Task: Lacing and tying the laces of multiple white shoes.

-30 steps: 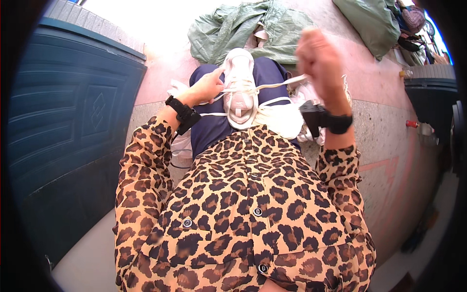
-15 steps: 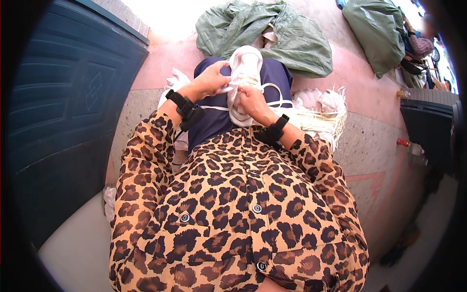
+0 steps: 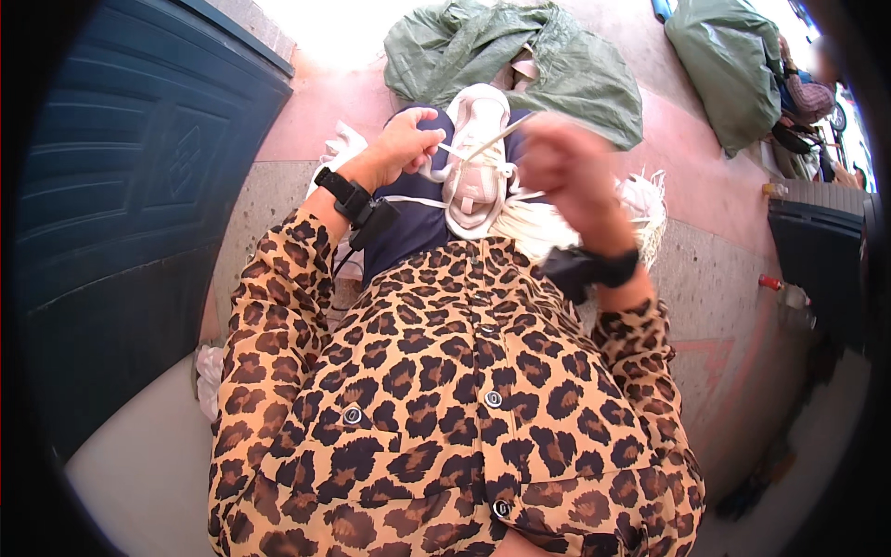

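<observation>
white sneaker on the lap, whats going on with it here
A person in a leopard-print shirt sits with a white sneaker resting on their lap. The left hand pinches one white shoelace beside the shoe, and the lace runs taut across to the right hand, which is raised and blurred. Both wrists carry black bands. Green sacks lie on the pink floor beyond the shoe.

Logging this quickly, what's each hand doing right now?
Left hand: closed, pinching the white shoelace of the white sneaker.
Right hand: blurred; grip cannot be told.
</observation>
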Demonstrator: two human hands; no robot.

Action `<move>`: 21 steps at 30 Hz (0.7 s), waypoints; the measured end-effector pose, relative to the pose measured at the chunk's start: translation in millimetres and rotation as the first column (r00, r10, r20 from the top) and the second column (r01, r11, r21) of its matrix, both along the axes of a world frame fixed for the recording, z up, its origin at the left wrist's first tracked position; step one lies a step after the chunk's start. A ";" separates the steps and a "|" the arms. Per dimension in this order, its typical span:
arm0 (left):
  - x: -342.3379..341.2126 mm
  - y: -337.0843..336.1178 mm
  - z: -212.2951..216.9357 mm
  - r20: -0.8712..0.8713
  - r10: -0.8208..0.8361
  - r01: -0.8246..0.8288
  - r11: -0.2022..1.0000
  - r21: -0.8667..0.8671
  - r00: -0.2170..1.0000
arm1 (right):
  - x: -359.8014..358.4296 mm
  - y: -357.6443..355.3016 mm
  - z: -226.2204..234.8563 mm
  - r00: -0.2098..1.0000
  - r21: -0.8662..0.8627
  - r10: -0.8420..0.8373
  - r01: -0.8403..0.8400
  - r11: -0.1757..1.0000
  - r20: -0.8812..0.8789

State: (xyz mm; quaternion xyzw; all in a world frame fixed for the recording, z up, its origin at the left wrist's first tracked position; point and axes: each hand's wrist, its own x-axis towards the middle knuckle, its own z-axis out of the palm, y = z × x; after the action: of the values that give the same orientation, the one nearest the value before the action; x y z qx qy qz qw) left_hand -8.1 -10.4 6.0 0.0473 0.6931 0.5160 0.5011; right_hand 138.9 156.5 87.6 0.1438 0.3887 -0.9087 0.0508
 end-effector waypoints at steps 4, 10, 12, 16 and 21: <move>7.5 10.9 5.3 -0.051 -0.108 0.105 0.993 -0.051 0.993 | 19.0 16.8 86.5 0.977 -0.255 -0.079 0.026 0.966 -0.199; 16.0 9.5 33.3 -0.242 -0.345 0.301 0.932 -0.201 0.907 | 9.2 -3.1 104.1 0.930 -0.253 -0.085 -0.009 0.967 -0.359; 27.6 5.7 41.7 -0.062 -0.482 0.484 0.875 0.023 0.874 | 7.4 -4.6 101.2 0.892 -0.177 -0.088 0.009 0.984 -0.444; 64.2 21.4 49.5 -0.239 -0.367 0.427 0.859 0.284 0.899 | 1.0 4.3 93.7 0.803 -0.082 -0.037 -0.016 0.996 -0.595; 52.2 20.2 54.1 -0.308 -0.307 0.404 0.851 0.335 0.901 | -2.4 44.8 58.7 0.770 0.336 -0.253 0.515 0.788 -0.586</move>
State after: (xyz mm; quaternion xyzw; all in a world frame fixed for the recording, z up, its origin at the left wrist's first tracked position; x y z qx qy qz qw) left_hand 44.1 9.9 60.1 0.3376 0.6109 0.5316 0.4798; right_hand 136.5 201.3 146.3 -0.0155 0.5604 -0.7775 -0.2849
